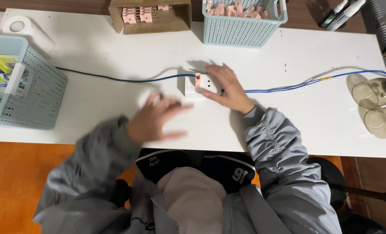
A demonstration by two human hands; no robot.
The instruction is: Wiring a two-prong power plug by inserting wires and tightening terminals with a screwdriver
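Here we are pressing our right hand flat on a small white-and-pink socket block, blue wires trailing across the white worktop, left hand blurred, fingers spread, holding nothing.

Grey padded jacket, sleeves ruched and gathered at elastic cuffs; beneath the open front, a pale hooded top and dark white-trimmed garment.
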